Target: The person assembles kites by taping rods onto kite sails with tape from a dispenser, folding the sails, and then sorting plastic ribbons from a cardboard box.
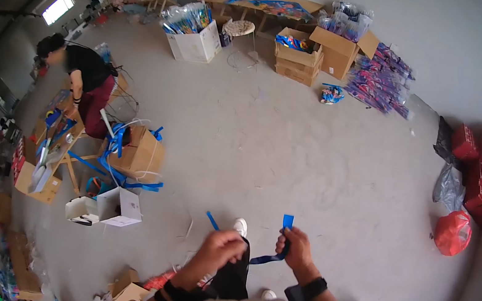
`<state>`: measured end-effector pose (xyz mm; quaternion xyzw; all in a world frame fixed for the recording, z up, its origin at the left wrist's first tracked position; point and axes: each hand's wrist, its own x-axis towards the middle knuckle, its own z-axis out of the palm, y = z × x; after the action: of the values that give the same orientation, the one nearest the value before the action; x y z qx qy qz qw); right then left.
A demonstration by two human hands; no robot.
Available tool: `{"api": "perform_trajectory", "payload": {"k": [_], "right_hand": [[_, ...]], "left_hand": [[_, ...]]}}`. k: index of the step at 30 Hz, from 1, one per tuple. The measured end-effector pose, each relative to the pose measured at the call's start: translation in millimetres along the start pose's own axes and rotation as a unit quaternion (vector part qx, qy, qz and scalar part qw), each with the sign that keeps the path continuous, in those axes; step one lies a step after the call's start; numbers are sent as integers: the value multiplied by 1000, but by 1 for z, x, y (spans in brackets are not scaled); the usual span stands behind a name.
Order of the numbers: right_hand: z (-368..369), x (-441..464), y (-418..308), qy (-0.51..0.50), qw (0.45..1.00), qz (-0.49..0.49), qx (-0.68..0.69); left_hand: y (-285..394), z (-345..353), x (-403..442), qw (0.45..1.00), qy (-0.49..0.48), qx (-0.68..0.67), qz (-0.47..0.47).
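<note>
My right hand (296,249) is closed around a blue strap (287,221), whose short end sticks up above the fingers. The rest of the strap hangs below the hand and curves left, darker in colour. To its left my left hand (220,250) is raised with its fingers curled together; what they hold, if anything, is too small to make out. A thin blue strip (212,220) shows just beyond the left hand, near a white shoe (240,226).
At the left a person (90,81) bends over a cluttered wooden table. Near it are a cardboard box (139,154) with blue straps and an open white box (120,207). Boxes and a table (309,5) line the back; red packages (479,186) and a red bag (453,233) lie right.
</note>
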<state>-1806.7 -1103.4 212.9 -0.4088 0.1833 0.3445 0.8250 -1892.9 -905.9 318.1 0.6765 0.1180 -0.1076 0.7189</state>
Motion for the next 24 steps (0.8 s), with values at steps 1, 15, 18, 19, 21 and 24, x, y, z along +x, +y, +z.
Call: {"api": "perform_trajectory", "payload": {"k": [1, 15, 18, 19, 21, 24], "right_hand": [[15, 19, -14, 6, 999, -9, -34], [176, 280, -174, 75, 986, -106, -102], [203, 355, -195, 125, 989, -39, -71], [209, 383, -202, 121, 990, -36, -66], [227, 449, -229, 94, 995, -4, -42], [285, 521, -278, 51, 995, 14, -83]], "left_hand": [[6, -28, 17, 1000, 17, 2, 12], [155, -217, 348, 975, -101, 158, 120], [163, -244, 414, 960, -174, 187, 111], [164, -258, 434, 953, -192, 218, 91], [182, -292, 489, 938, -211, 266, 77], [205, -357, 541, 934, -114, 336, 42]]}}
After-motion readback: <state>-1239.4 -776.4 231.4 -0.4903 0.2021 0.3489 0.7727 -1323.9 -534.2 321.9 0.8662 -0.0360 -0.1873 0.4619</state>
